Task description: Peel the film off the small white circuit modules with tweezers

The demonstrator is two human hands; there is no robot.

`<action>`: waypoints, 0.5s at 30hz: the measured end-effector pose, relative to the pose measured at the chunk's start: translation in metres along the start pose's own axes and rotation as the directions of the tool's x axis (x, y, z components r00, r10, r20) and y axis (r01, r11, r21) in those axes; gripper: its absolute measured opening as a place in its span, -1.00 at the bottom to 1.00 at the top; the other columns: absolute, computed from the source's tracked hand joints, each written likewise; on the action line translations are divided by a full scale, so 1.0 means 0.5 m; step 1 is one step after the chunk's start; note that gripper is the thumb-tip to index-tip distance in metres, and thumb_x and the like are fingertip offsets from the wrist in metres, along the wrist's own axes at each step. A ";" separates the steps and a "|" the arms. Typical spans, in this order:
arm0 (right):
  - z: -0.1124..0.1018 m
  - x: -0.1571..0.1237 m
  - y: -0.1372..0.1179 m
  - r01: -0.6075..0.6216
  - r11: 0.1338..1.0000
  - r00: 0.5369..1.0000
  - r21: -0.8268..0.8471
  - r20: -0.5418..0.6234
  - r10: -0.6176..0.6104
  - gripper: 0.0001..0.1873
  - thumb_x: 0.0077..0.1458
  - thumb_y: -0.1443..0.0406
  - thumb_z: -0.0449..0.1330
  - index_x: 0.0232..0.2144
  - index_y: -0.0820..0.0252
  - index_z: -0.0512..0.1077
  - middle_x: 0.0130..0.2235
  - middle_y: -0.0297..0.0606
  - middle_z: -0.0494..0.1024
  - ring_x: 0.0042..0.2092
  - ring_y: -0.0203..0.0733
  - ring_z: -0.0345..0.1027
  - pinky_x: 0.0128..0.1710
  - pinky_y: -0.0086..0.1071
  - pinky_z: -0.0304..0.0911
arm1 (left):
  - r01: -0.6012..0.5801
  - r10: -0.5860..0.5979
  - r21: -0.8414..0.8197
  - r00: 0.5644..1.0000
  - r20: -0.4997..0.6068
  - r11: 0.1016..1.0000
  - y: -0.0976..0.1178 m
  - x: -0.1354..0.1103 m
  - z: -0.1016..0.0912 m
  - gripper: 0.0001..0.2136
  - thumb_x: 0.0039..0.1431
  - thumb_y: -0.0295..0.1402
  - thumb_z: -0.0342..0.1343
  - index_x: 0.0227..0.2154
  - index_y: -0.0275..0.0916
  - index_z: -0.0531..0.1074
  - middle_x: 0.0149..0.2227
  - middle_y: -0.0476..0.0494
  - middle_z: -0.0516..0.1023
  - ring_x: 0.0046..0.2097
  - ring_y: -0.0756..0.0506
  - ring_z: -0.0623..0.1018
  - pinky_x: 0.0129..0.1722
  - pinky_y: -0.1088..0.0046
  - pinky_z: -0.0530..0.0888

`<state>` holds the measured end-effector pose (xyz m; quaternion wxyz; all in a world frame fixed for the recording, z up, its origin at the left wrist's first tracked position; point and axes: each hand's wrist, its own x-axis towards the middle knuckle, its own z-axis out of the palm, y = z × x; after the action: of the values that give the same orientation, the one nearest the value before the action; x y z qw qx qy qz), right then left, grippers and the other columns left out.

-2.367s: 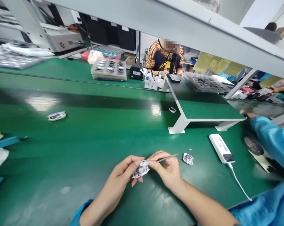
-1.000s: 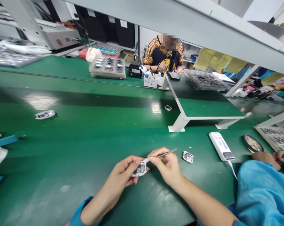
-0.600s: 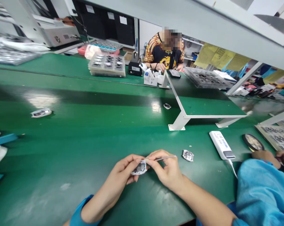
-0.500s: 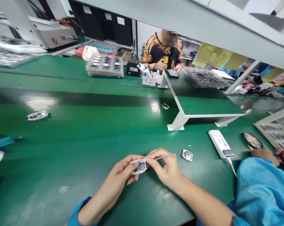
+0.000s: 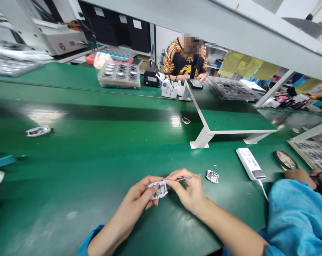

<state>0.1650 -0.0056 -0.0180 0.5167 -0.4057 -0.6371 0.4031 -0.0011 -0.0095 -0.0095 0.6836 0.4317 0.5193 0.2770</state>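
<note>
My left hand (image 5: 139, 199) holds a small white device casing (image 5: 159, 190) with its open inner side up, thumb across one end. Electronic parts show inside it. In my right hand (image 5: 189, 192) is a slim metal tool, apparently tweezers (image 5: 189, 177), whose rear end sticks out to the right. Its tip is hidden behind my fingers at the casing's upper right edge. To the right of my right hand lies a similar casing (image 5: 212, 176) on the green table (image 5: 102, 177).
Beyond stands a white-edged raised shelf (image 5: 238, 131). A white box with a cable (image 5: 250, 163) and a round dish (image 5: 285, 160) lie right, near a co-worker's blue sleeve (image 5: 296, 209). More casings (image 5: 38, 131) lie farther off. Another person (image 5: 186, 60) sits opposite.
The casing in my left hand has tipped slightly, showing more of its inside. The two casings farther off have shifted a little left. My grip stays the same.
</note>
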 end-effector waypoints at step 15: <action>0.003 0.006 0.000 0.105 0.993 0.992 -0.057 -0.070 -0.109 -0.92 0.07 0.33 0.24 -0.40 0.27 0.50 -0.38 -0.18 0.59 -0.32 -0.21 0.50 -0.27 -0.41 0.38 | 0.023 -0.024 -0.093 1.000 0.000 0.995 -0.008 0.013 -0.007 -0.42 -0.12 -0.01 0.19 -0.09 -0.27 0.28 -0.44 0.02 0.36 -0.45 0.15 0.30 -0.51 0.73 0.26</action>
<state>0.1633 -0.0029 -0.0172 0.5495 -0.3992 -0.6491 0.3427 -0.0028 -0.0048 -0.0164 0.7058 0.3931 0.5113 0.2930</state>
